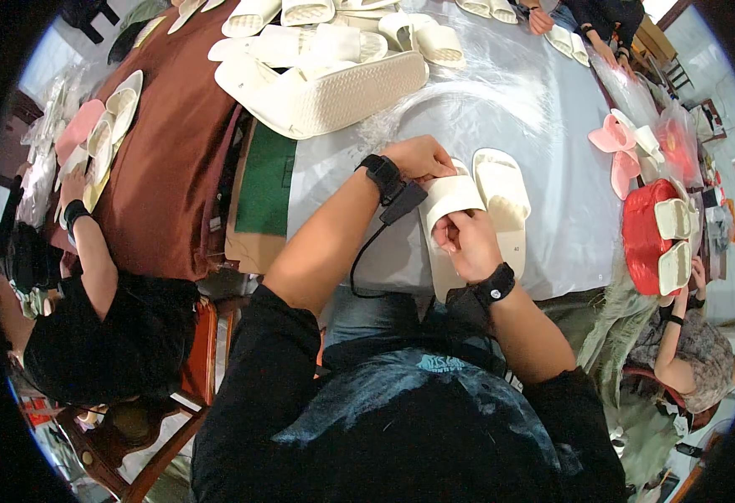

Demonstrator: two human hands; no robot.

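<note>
The person sits at a counter point(502, 101) covered in pale grey sheeting, working a cream slide slipper point(445, 220) held just in front of the chest, near the counter's 6 o'clock edge. The left hand point(420, 158) is curled closed on the slipper's strap from the far side, at about 11 o'clock of it; the right hand point(466, 243) is closed on the strap's near edge, thumb pressed onto it. Both wrists carry black bands, and a black cable hangs from the left one. A second cream slipper point(502, 191) lies sole-bed up just beside the held one, at its 3 o'clock, touching or nearly so.

Toward 12 o'clock a heap of cream slippers point(326, 67) is piled on the counter. At 9 o'clock lies a brown cloth point(166, 151), with a green mat point(265, 180) between it and the sheeting. At 3 o'clock sit pink slippers point(617, 142) and a red bag point(646, 236). Other people sit at 8 and 4 o'clock.
</note>
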